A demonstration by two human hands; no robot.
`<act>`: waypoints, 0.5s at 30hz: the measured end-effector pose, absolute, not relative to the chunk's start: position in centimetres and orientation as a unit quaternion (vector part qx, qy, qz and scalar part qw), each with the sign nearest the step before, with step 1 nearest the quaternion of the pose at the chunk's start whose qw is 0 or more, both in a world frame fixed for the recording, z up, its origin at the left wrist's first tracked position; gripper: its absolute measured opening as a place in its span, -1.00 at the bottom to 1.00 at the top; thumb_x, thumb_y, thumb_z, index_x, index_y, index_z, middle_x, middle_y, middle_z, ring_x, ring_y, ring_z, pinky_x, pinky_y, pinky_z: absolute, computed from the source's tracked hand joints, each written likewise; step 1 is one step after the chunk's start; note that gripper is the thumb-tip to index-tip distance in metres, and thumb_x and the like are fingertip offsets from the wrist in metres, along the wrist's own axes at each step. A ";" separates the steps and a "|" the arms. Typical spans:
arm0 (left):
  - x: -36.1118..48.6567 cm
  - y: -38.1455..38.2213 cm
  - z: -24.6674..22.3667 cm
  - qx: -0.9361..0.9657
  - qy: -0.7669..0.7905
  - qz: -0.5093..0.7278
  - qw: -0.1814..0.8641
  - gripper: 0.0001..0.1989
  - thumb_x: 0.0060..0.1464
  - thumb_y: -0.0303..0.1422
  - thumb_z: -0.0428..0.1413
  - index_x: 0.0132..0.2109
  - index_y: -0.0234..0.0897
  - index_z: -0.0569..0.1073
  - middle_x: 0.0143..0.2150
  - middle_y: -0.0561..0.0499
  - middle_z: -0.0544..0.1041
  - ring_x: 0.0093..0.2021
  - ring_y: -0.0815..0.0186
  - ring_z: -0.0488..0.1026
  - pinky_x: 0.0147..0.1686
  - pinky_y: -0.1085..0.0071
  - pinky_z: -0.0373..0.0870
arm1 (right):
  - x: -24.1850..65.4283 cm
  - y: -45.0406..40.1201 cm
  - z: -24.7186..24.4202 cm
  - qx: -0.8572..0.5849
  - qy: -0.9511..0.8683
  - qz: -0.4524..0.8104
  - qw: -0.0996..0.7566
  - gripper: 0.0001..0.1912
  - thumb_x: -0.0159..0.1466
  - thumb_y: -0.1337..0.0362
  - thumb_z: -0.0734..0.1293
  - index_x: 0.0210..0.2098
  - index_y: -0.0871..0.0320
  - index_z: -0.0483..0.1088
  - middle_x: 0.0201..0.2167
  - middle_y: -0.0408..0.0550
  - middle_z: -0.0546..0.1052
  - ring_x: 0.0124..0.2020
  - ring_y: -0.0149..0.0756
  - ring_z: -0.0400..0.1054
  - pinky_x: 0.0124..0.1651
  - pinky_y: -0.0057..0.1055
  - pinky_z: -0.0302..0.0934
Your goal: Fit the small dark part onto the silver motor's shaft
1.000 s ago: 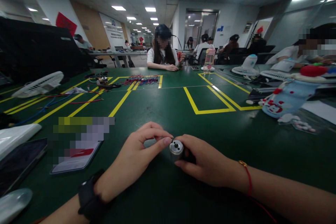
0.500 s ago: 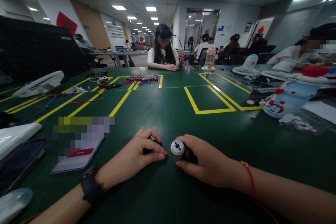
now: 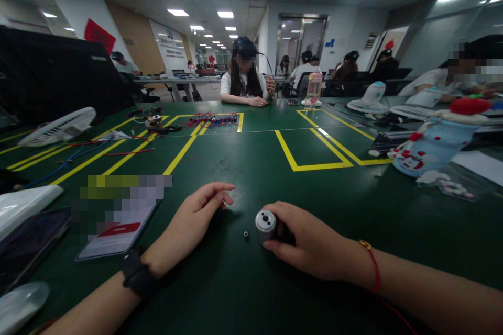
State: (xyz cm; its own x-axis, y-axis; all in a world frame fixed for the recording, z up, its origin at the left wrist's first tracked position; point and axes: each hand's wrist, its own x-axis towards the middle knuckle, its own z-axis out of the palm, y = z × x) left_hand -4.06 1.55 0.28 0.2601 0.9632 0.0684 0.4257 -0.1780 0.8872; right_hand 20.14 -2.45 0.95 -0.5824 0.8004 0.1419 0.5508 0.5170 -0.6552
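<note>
I judge this a steadying step: my right hand wraps its fingers round the metal cylinder, while my left hand hangs with fingers loosely parted. Lifting the small ring just beside the cylinder would call for a fine pinch; ahead, the bench is open to the yellow tape.
</note>
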 end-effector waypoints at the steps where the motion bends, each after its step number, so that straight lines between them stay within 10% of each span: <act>1: -4.1 1.6 0.2 0.687 0.504 0.341 0.397 -0.74 0.27 -0.30 -0.09 0.02 -0.18 0.38 -0.20 0.03 0.47 -0.17 0.26 0.41 -0.09 0.28 0.28 | 20.2 -2.5 0.9 -0.401 -0.842 0.286 0.219 -0.65 0.19 0.32 0.35 -0.04 0.12 0.28 -0.17 -0.08 0.41 -0.26 -0.28 0.25 -0.21 -0.33 0.20; 15: -3.9 1.4 0.4 0.704 0.521 0.311 0.370 -0.76 0.21 -0.40 -0.07 -0.08 -0.18 0.46 -0.18 0.02 0.51 -0.12 0.23 0.44 -0.06 0.26 0.27 | 20.1 -2.5 1.0 -0.402 -0.846 0.278 0.213 -0.65 0.19 0.32 0.35 -0.04 0.13 0.28 -0.18 -0.07 0.40 -0.26 -0.28 0.25 -0.21 -0.32 0.19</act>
